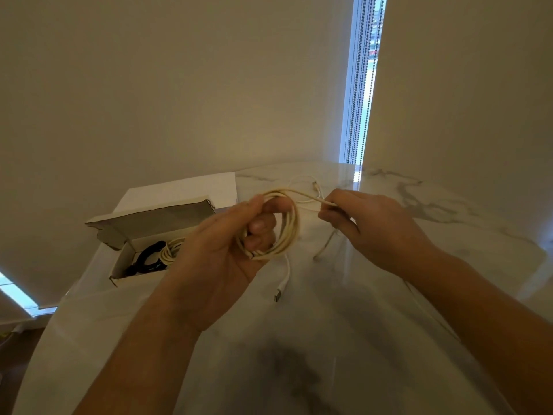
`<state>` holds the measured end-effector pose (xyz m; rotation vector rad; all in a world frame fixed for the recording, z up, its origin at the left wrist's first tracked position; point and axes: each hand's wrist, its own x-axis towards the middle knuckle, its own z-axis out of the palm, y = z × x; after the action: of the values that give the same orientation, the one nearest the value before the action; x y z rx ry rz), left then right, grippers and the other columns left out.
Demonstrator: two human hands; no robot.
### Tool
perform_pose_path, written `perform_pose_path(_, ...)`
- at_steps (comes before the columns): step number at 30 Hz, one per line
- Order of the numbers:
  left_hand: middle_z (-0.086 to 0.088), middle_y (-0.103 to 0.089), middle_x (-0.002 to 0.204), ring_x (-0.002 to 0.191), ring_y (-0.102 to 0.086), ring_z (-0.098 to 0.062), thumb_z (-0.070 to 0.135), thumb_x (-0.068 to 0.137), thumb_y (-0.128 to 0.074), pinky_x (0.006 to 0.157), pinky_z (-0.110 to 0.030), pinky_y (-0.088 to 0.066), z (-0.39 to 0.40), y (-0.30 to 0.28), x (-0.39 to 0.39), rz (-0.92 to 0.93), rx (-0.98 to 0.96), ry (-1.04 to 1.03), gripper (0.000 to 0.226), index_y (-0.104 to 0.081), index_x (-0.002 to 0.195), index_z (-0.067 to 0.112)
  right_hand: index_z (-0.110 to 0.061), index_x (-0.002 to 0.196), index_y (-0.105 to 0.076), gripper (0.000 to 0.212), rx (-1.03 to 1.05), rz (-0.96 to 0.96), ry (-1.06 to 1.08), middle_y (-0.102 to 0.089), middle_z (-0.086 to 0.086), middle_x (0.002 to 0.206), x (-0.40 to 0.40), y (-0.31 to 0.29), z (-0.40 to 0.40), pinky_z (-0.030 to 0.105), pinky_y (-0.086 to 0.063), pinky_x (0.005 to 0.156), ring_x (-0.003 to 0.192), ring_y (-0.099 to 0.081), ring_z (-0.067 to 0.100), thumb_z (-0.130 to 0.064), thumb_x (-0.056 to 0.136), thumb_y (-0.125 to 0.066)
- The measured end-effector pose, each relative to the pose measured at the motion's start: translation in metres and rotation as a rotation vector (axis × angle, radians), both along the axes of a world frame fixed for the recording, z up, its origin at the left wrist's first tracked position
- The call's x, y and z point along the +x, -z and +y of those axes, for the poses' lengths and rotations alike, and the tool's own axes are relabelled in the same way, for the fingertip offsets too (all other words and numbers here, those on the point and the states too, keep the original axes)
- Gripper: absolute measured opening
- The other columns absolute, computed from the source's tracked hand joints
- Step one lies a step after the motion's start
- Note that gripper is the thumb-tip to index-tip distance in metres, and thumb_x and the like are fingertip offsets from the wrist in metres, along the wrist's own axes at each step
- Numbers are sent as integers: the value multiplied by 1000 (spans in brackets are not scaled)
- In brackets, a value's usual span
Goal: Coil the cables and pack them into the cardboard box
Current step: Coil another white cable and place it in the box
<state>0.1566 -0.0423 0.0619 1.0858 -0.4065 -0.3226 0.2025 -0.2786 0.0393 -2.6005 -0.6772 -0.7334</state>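
Note:
My left hand (pixel 227 238) grips a coil of white cable (pixel 288 232) above the table, the loops running round its fingers. One plug end (pixel 279 292) hangs down from the coil. My right hand (pixel 368 223) pinches the free strand of the same cable just right of the coil. An open cardboard box (pixel 119 265) stands to the left, its lid (pixel 155 217) raised. Inside it lie a black coiled cable (pixel 148 259) and a white coiled cable (pixel 170 250), partly hidden by my left hand.
The white marble table (pixel 329 339) fills the lower frame. Another loose white cable (pixel 311 184) lies at the back, beyond my hands. A white sheet (pixel 185 187) lies behind the box. Beaded blind cords (pixel 362 85) hang by the window at the far right corner.

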Motion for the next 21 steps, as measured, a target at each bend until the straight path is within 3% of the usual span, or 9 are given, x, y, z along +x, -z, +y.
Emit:
perform_pose_path(4,7,-40,76,62,-36,-5,30,103,-44,69,-18,-41,6,5,11,144,-240,1,33,-67,108,6,-29,86,-51,18,45,121,-14,-64,-12,78,0,3,4,20,-44,60,67,-57,5,-40,100,-48)
perform_pose_path(7,6,-47,79,67,-40,-5,29,102,-45,76,-20,-41,6,10,17,202,-362,-36,31,-60,116,4,-30,87,-47,15,-21,176,6,-62,-13,80,-4,7,10,19,-42,59,65,-54,4,-34,101,-45)
perform_pose_path(10,4,-51,86,71,-43,-5,27,104,-42,84,-23,-40,3,14,20,200,-384,-86,32,-57,118,3,-36,90,-41,13,-141,258,29,-63,-10,81,-11,9,19,26,-49,64,67,-55,8,-31,101,-39)
perform_pose_path(14,3,-47,87,73,-42,-7,25,105,-41,80,-24,-41,3,16,23,197,-353,-129,28,-58,115,4,-31,99,-43,7,-271,323,23,-61,-7,79,-20,10,27,21,-40,58,64,-53,8,-32,103,-37)
perform_pose_path(16,3,-49,84,71,-43,-6,25,104,-43,82,-23,-41,4,15,23,212,-376,-163,31,-56,119,2,-29,107,-46,16,-289,325,22,-57,-8,78,-27,9,32,22,-39,58,63,-51,8,-39,104,-35)
perform_pose_path(19,3,-51,85,71,-47,-6,25,103,-44,90,-23,-39,9,13,25,239,-469,-190,32,-52,124,1,-25,115,-48,22,-335,408,-14,-52,-6,84,-42,11,44,27,-41,67,70,-50,13,-41,104,-36)
perform_pose_path(21,1,-53,88,72,-50,-6,23,103,-45,82,-18,-46,13,14,27,246,-508,-221,31,-52,123,1,-24,120,-47,23,-351,468,-74,-57,-1,92,-53,12,56,30,-44,72,74,-49,16,-38,104,-37)
